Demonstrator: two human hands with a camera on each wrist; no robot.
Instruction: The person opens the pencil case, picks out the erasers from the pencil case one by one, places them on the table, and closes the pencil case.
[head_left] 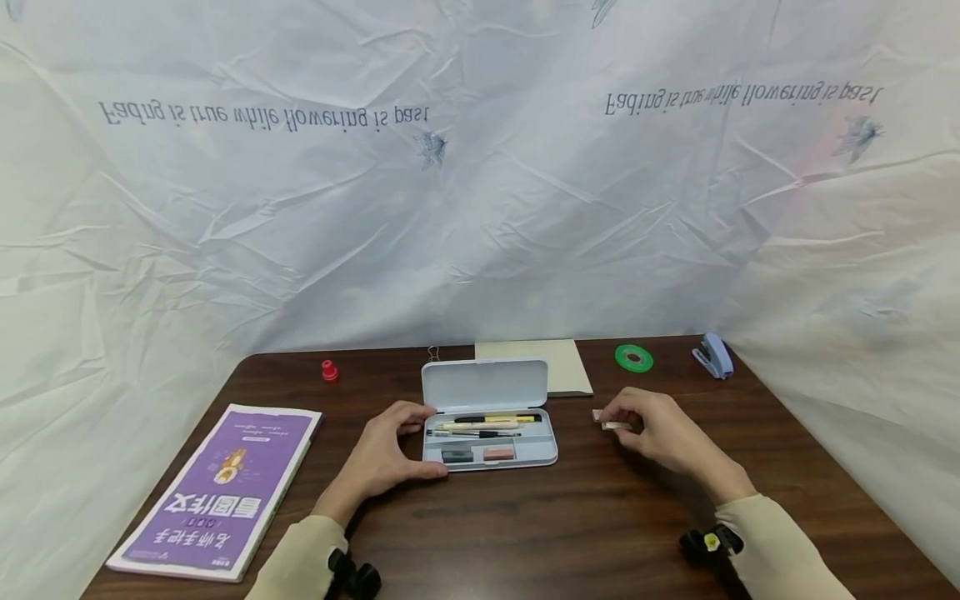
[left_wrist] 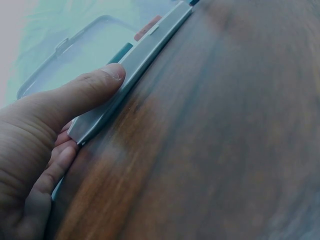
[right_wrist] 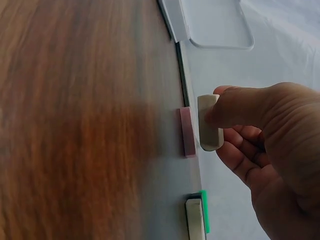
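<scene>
While a dark wooden table (head_left: 570, 517) carries everything, a purple book (head_left: 217, 487) lies at its left edge and a beige card (head_left: 558, 367) lies behind the pencil case (head_left: 489, 454). This open case sits in the middle, its lid (head_left: 483, 385) standing up, with pens (head_left: 487, 425) and two small blocks (head_left: 480, 454) inside. Its left end is held by the left hand (head_left: 386, 454), thumb (left_wrist: 95, 87) along the front rim and fingers curled around the back. Just to the right of the case, the right hand (head_left: 660, 433) pinches a white eraser (right_wrist: 209, 122) between thumb and fingertips, close to a pink eraser (right_wrist: 187, 132) on the table. Further back lie a green tape roll (head_left: 633, 358), a stapler (head_left: 712, 356) and a red cap (head_left: 329, 371).
</scene>
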